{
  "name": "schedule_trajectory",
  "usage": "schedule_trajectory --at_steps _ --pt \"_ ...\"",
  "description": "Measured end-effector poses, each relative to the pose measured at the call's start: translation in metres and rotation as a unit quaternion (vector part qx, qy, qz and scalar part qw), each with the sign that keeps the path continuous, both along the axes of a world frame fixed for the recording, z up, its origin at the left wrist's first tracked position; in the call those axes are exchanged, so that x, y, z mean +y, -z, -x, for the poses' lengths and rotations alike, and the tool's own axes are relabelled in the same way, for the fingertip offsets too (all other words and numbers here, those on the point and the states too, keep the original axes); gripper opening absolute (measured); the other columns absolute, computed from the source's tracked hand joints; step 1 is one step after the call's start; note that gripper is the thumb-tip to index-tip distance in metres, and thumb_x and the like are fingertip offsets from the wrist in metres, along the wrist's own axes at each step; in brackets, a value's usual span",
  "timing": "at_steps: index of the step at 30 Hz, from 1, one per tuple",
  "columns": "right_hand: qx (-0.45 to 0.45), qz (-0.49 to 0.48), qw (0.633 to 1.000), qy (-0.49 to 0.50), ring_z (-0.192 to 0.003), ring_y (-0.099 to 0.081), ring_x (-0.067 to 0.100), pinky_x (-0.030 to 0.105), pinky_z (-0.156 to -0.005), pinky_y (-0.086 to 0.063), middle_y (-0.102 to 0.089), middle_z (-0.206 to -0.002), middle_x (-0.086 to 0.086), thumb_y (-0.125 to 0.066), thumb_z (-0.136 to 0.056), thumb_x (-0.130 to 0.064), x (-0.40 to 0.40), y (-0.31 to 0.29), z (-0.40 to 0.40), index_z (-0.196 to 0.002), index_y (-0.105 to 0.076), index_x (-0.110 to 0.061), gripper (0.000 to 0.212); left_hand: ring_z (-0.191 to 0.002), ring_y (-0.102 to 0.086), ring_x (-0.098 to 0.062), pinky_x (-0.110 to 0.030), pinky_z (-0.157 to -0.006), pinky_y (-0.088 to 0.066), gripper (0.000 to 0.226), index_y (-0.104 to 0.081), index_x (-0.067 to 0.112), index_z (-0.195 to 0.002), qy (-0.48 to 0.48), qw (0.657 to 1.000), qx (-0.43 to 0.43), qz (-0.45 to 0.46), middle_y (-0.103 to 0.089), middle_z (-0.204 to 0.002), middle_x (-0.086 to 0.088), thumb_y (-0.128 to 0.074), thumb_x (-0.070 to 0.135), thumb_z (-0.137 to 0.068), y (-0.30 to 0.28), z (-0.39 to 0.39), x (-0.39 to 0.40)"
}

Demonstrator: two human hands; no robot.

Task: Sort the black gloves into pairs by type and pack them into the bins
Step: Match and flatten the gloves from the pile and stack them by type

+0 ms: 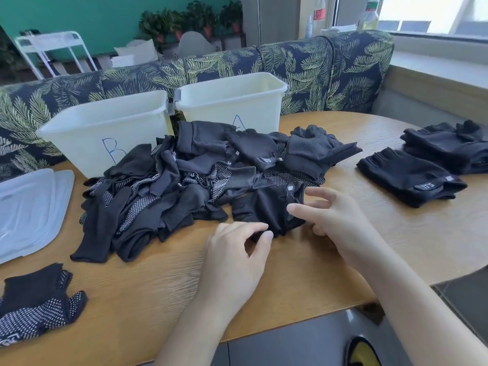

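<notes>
A heap of black gloves lies in the middle of the wooden table, some plain and some with white grip dots. At its near edge lies a fingerless glove. My left hand pinches the lower edge of that glove between thumb and forefinger. My right hand hovers at the glove's right side, fingers spread, thumb tip touching its strap. Two white bins stand behind the heap, bin B on the left and bin A on the right. I cannot see inside them.
Sorted fingerless gloves lie in two stacks at the right. A dotted pair lies at the near left. Clear plastic lids rest at the left edge. A leaf-patterned sofa backs the table.
</notes>
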State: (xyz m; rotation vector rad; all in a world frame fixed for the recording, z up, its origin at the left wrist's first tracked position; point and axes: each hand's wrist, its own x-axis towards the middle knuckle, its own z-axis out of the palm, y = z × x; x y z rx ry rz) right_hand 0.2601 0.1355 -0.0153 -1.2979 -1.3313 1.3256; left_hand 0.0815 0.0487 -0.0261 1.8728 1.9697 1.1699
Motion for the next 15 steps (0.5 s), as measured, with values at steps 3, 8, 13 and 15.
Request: schedule_trajectory --at_steps 3,8,13,15 --pt "-0.023 -0.052 0.998 0.007 -0.075 -0.069 0.003 0.018 -0.063 -0.044 -0.079 -0.091 -0.010 -0.083 -0.081 -0.026 -0.004 -0.002 -0.001 -0.106 -0.075 -0.024 0.026 -0.110 -0.054 0.004 -0.027 -0.098 -0.046 0.016 -0.077 0.036 -0.106 0.007 1.000 -0.011 0.011 -0.059 -0.092 0.039 -0.069 0.039 -0.093 -0.002 0.001 -0.002" --pt "0.047 -0.114 0.992 0.040 -0.090 -0.075 0.017 0.022 -0.074 -0.055 -0.079 -0.091 -0.003 -0.080 -0.085 -0.017 -0.009 -0.012 -0.004 -0.099 -0.078 -0.021 0.014 -0.104 -0.061 0.000 -0.028 -0.095 -0.051 0.025 -0.073 0.036 -0.117 -0.010 0.996 -0.084 -0.004 -0.069 -0.097 0.025 -0.068 0.036 -0.093 -0.002 0.003 -0.004" --pt "0.092 -0.171 0.980 0.032 -0.093 -0.074 0.018 0.025 -0.083 -0.058 -0.079 -0.094 -0.001 -0.079 -0.085 -0.011 -0.018 -0.022 -0.001 -0.101 -0.078 -0.015 0.017 -0.103 -0.066 -0.009 -0.025 -0.086 -0.051 0.039 -0.061 0.036 -0.134 0.021 0.985 -0.168 -0.042 -0.072 -0.101 0.020 -0.066 0.034 -0.096 -0.008 -0.004 -0.008" --pt "0.105 -0.192 0.976 0.009 -0.090 -0.074 0.014 0.021 -0.080 -0.056 -0.079 -0.094 -0.001 -0.080 -0.083 -0.008 -0.022 -0.025 0.003 -0.100 -0.077 -0.014 0.018 -0.103 -0.068 -0.010 -0.026 -0.089 -0.052 0.044 -0.054 0.039 -0.141 0.052 0.975 -0.212 -0.044 -0.073 -0.103 0.017 -0.064 0.039 -0.098 -0.010 -0.006 -0.010"
